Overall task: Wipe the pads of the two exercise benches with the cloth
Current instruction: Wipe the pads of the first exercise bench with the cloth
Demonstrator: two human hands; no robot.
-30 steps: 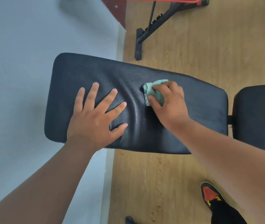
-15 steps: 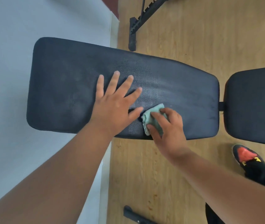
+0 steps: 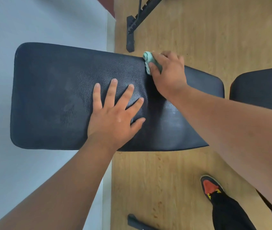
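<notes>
While the left hand (image 3: 113, 118) lies flat with fingers spread near the middle of the long black pad (image 3: 52, 97), the right hand (image 3: 168, 72) grips the bunched green cloth (image 3: 148, 61) under its curled fingers at the pad's far edge.

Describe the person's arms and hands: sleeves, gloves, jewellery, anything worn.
Both forearms are bare as far as the frame shows, with no sleeve in view. The left hand and the right hand wear no gloves, and no ring, watch or wristband shows on either. Fingernails on the left hand are short and unpainted.
</notes>
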